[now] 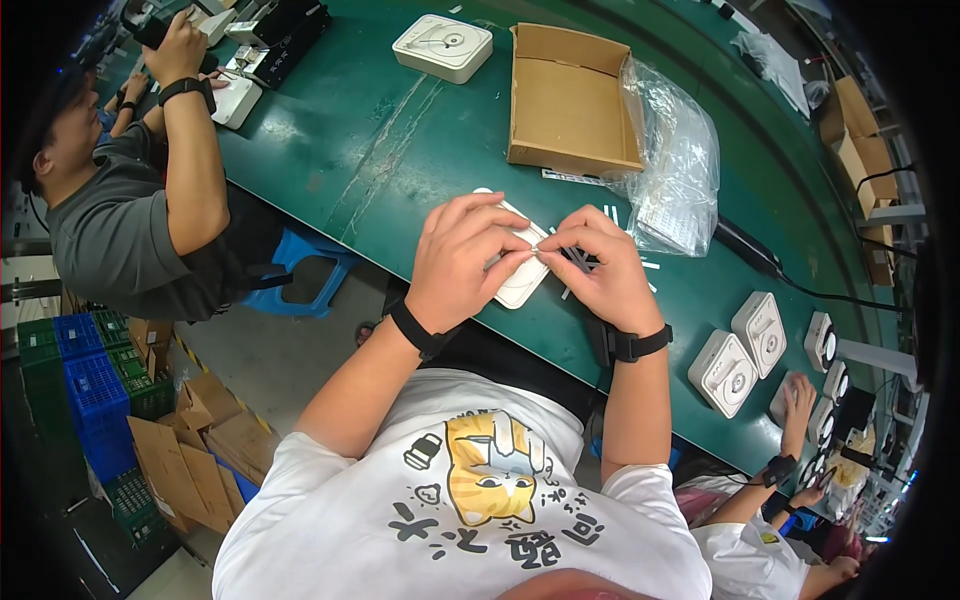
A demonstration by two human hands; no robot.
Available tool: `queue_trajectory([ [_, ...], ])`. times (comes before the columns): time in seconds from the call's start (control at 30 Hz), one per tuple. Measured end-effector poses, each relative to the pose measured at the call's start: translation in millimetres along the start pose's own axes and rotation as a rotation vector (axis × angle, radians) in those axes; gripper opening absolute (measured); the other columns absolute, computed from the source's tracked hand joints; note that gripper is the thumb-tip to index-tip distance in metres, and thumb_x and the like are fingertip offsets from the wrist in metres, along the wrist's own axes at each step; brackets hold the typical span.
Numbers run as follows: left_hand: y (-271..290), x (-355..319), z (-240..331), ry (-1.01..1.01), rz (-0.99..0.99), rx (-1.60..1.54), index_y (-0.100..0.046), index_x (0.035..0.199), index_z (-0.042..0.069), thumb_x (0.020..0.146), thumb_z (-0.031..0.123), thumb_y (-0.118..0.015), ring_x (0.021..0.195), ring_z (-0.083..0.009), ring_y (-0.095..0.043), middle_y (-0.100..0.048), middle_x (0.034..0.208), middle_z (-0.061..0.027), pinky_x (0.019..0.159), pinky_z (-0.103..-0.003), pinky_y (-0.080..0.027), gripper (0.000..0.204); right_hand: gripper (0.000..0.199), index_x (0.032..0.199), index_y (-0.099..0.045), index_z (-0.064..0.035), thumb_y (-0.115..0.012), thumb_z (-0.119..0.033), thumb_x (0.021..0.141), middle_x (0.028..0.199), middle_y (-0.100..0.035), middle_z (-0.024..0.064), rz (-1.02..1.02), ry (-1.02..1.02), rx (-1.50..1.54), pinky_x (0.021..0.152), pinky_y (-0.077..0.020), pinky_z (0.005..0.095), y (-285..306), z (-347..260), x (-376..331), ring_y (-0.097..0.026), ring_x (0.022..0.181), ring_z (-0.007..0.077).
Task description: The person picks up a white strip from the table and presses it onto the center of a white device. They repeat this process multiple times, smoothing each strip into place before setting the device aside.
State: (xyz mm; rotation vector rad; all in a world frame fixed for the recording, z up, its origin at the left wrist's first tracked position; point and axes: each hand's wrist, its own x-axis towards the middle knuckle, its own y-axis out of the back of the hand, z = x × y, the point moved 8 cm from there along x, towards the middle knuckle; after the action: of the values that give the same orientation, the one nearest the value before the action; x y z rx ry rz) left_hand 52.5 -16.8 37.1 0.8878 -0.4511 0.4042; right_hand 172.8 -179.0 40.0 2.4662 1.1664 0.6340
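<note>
A white rounded box-shaped device (520, 287) lies on the green table in front of me, partly covered by my hands. Over it, my left hand (462, 258) is closed in a pinch of thumb and forefinger. My right hand (603, 268) pinches from the other side, its fingertips meeting those of the left. A tiny pale thing seems to sit between the fingertips, too small to name. Thin white strips (651, 266) and dark strips lie beside and partly behind my right hand.
Beyond my hands are an open cardboard box (575, 150) and a clear plastic bag (680, 150). Another white device (443, 48) stands at the back; more white devices (723, 373) stand at right. Co-workers sit left and right. A black cable (830, 294) crosses the right side.
</note>
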Motion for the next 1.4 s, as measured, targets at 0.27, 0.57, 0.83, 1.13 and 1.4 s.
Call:
queue_trajectory([
  [0.27,0,3,-1,-0.011,-0.005,-0.004,-0.087,0.100,0.019,0.097,0.026,-0.094,0.140,-0.0293,-0.073,-0.086,0.125,0.0066,0.116,-0.050,-0.050,0.010,0.015,0.113,-0.090,-0.0047,-0.094,-0.003,0.099,0.105,-0.074,0.0070,-0.034,-0.083,0.039,0.084,-0.0587,0.0332,-3,2,0,-0.074,0.095,0.0195],
  [0.57,-1,1,-4,0.017,0.016,-0.045,-0.088,0.099,0.019,0.095,0.023,-0.096,0.136,-0.0293,-0.077,-0.088,0.114,0.0078,0.115,-0.049,-0.051,0.010,0.019,0.114,-0.092,-0.0054,-0.097,-0.004,0.096,0.102,-0.074,0.0047,-0.007,-0.057,0.034,0.083,-0.0575,0.0320,-3,9,-3,-0.072,0.094,0.0182],
  [0.83,2,1,-2,0.005,0.056,-0.055,-0.087,0.099,0.017,0.092,0.014,-0.092,0.134,-0.0296,-0.079,-0.088,0.113,0.0057,0.114,-0.048,-0.053,0.009,0.018,0.113,-0.092,-0.0063,-0.098,-0.006,0.096,0.104,-0.073,0.0043,0.001,-0.149,0.049,0.082,-0.0571,0.0320,-4,5,1,-0.070,0.093,0.0178],
  [1.13,4,-1,-1,0.005,0.051,-0.061,-0.083,0.101,0.015,0.094,0.013,-0.092,0.134,-0.0303,-0.079,-0.086,0.113,0.0038,0.113,-0.049,-0.052,0.011,0.015,0.110,-0.090,-0.0038,-0.096,-0.007,0.097,0.103,-0.073,0.0063,0.027,0.009,-0.054,0.081,-0.0578,0.0325,-6,-3,1,-0.072,0.093,0.0200],
  [1.4,3,1,2,0.008,0.024,-0.061,-0.082,0.103,0.015,0.096,0.013,-0.089,0.134,-0.0299,-0.079,-0.086,0.113,0.0032,0.112,-0.050,-0.052,0.010,0.014,0.109,-0.089,-0.0018,-0.096,-0.004,0.097,0.103,-0.075,0.0077,0.017,0.032,-0.012,0.078,-0.0591,0.0334,-8,3,-2,-0.073,0.089,0.0210],
])
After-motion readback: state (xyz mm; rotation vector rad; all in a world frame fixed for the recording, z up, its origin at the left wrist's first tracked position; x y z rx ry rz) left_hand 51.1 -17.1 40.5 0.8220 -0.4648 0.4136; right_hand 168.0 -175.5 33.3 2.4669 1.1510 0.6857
